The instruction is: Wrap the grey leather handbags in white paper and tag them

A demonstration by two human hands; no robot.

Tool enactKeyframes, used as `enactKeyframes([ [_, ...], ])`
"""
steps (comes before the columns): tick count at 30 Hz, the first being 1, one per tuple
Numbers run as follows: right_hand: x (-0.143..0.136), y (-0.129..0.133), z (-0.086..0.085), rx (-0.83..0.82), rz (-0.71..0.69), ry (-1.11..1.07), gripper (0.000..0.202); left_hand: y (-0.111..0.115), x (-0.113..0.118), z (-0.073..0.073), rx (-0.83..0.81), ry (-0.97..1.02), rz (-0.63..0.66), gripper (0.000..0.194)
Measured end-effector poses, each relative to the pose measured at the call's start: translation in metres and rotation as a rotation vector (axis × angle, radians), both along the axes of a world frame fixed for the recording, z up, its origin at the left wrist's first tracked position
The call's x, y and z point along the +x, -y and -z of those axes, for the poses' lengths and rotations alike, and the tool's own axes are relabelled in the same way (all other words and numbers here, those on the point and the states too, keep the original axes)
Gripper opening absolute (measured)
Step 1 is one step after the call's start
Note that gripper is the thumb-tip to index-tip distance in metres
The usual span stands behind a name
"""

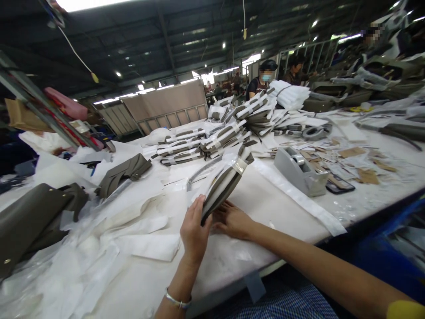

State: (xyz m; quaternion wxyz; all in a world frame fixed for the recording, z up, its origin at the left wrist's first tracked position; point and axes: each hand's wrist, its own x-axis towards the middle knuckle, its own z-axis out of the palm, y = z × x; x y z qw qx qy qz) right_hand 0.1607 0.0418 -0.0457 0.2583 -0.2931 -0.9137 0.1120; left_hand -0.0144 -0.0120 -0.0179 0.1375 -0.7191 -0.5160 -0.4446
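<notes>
My left hand (195, 228) is closed round the lower end of a folded strap bundle (226, 181). The bundle is grey-brown with white foam wrapping between its layers, and clear tape binds its upper end. It is held tilted above the white tabletop (262, 195), its top leaning away to the right. Close by on the right, my right hand (234, 220) lies low beside the bundle's lower end, fingers stretched toward it. Its fingertips are partly hidden behind the bundle, so I cannot tell whether they touch it. Several similar taped strap bundles (182, 146) are piled just beyond.
A grey tape dispenser (300, 173) stands at the right, near a dark phone-like object (340, 184) and scattered paper tags (367, 176). Loose white foam sheets (146, 243) and grey-brown bags (36, 221) cover the left. A masked co-worker (262, 79) is behind the pile.
</notes>
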Motion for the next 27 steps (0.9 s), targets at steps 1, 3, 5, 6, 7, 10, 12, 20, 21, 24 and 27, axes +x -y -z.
enactKeyframes([
  [1,0.001,0.003,-0.001,0.033,-0.02,-0.067,0.047,0.0,0.003,0.0,0.011,-0.031,0.017,0.059],
  [3,0.011,0.016,-0.005,0.083,-0.062,-0.169,0.032,0.001,0.008,0.004,0.01,-0.095,0.047,0.058],
  [5,0.028,0.033,-0.013,0.115,-0.127,-0.228,0.027,0.004,0.013,0.01,-0.009,-0.16,0.076,0.054],
  [6,0.038,0.041,-0.019,0.127,-0.157,-0.252,0.023,0.005,0.016,0.014,-0.013,-0.194,0.096,0.052],
  [7,0.047,0.045,-0.026,0.139,-0.176,-0.278,0.019,0.007,0.02,0.017,-0.008,-0.228,0.118,0.05],
  [10,0.067,0.04,-0.05,0.146,-0.114,-0.366,0.015,0.016,0.031,0.023,0.034,-0.299,0.174,0.044],
  [12,0.07,0.019,-0.063,0.101,0.019,-0.376,0.017,0.023,0.038,0.024,0.039,-0.312,0.179,0.041],
  [20,0.003,-0.095,-0.069,-0.351,0.319,0.195,0.03,0.055,0.054,0.028,0.082,-0.3,0.127,0.034],
  [21,-0.01,-0.103,-0.066,-0.378,0.34,0.243,0.032,0.057,0.054,0.029,0.09,-0.296,0.123,0.034],
  [24,-0.041,-0.119,-0.057,-0.455,0.417,0.355,0.037,0.058,0.055,0.032,0.124,-0.279,0.113,0.032],
  [27,-0.058,-0.127,-0.051,-0.538,0.47,0.382,0.033,0.056,0.056,0.032,0.152,-0.269,0.104,0.032],
])
